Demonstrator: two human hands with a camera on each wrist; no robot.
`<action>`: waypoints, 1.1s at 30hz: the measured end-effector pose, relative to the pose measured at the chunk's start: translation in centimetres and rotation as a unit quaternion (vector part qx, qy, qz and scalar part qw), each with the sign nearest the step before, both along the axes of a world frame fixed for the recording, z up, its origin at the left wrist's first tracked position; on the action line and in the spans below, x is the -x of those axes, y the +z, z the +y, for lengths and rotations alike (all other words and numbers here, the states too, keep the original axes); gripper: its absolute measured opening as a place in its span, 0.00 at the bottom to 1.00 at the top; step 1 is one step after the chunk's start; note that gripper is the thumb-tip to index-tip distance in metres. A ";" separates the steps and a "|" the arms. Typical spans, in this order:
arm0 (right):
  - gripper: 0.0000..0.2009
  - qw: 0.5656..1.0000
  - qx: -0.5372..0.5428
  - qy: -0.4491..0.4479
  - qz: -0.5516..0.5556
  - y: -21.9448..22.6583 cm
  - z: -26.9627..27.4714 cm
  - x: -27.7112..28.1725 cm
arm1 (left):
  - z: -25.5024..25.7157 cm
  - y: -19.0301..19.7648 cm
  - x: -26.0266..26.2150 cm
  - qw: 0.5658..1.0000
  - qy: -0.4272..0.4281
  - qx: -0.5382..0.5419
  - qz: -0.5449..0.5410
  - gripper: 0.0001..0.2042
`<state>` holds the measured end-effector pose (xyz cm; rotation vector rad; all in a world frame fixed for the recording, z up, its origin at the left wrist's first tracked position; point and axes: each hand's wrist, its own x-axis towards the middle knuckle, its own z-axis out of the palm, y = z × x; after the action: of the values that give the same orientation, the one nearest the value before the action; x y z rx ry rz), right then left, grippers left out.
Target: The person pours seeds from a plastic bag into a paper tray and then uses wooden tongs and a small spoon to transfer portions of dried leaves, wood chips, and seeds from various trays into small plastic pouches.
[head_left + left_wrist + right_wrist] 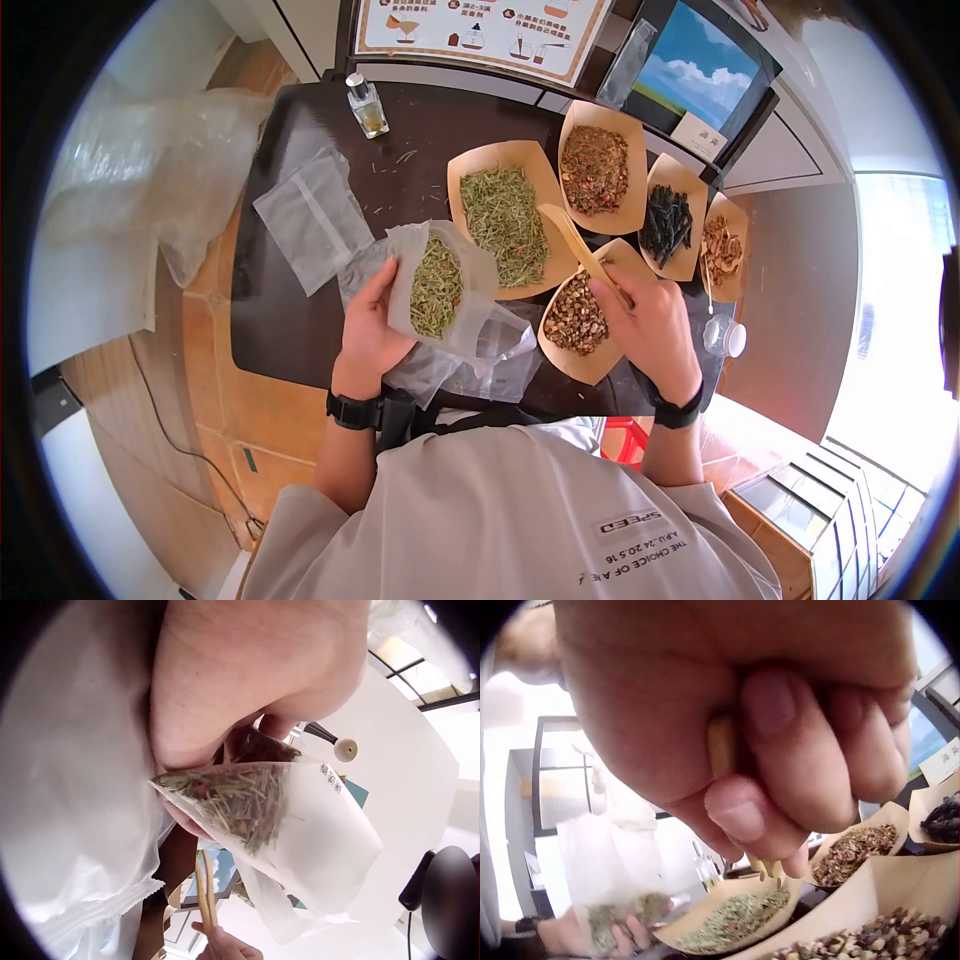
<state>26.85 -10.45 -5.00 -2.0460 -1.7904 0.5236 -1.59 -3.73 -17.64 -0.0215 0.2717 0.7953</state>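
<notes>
My left hand (372,325) grips a translucent white pouch (480,285), thumb on its near side and the other fingers mostly hidden behind it. Dried green herb stalks (437,290) fill its lower part, also showing through the wall in the left wrist view. My right hand (655,325) holds pale wooden tongs (572,235) in curled fingers. Their tips reach over the right edge of a paper tray (480,158) of the same green herb. Below that hand lies a paper tray (590,372) of chopped brown pieces, partly covered by the hand.
More paper trays hold a reddish-brown mix (597,170), black strips (665,225) and brown chips (720,250). Flat clear bags (315,220) lie at left, near a small glass bottle (367,107). A clear jar (724,336) stands at the right edge. A printed board (480,40) borders the back.
</notes>
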 end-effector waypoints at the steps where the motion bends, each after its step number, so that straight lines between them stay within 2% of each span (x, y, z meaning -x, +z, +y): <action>1: 0.10 1.000 0.000 0.001 0.000 -0.6 0.3 0.0 | 0.0 0.0 0.0 1.000 0.001 0.000 0.000 0.20; 3: 0.10 1.000 0.020 0.008 -0.023 -1.5 0.8 0.3 | 0.0 0.0 0.0 1.000 -0.003 -0.003 0.011 0.20; 10: 0.11 0.999 0.020 0.028 0.007 -1.1 1.0 1.7 | 0.0 -0.5 0.1 1.000 -0.005 -0.017 -0.003 0.22; 13: 0.09 0.997 -0.006 0.069 -0.044 -1.9 0.6 2.3 | 0.0 -0.4 0.1 1.000 -0.003 -0.020 0.000 0.22; 15: 0.09 0.987 -0.027 0.103 -0.117 -2.6 0.5 2.8 | 0.0 -0.4 0.0 0.999 -0.001 -0.032 -0.001 0.22; 19: 0.10 0.978 -0.053 0.130 -0.155 -3.5 0.0 3.3 | 0.0 -0.4 0.1 1.000 0.001 -0.029 0.000 0.22; 25: 0.08 0.985 -0.110 0.102 -0.085 -1.6 -0.7 2.0 | -0.1 -0.3 0.0 0.999 -0.007 -0.029 0.019 0.22; 28: 0.06 0.988 -0.144 0.054 0.030 0.1 -1.5 1.6 | 0.0 -0.3 0.1 1.000 -0.013 -0.023 0.014 0.21; 33: 0.06 0.987 -0.111 0.101 0.062 3.2 -2.5 2.5 | 0.0 -1.2 0.3 1.000 -0.013 -0.007 -0.016 0.20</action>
<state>24.39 -12.98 -1.80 -1.6590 -1.8983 0.4715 -1.89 -3.76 -18.89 -0.0181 0.2368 0.7699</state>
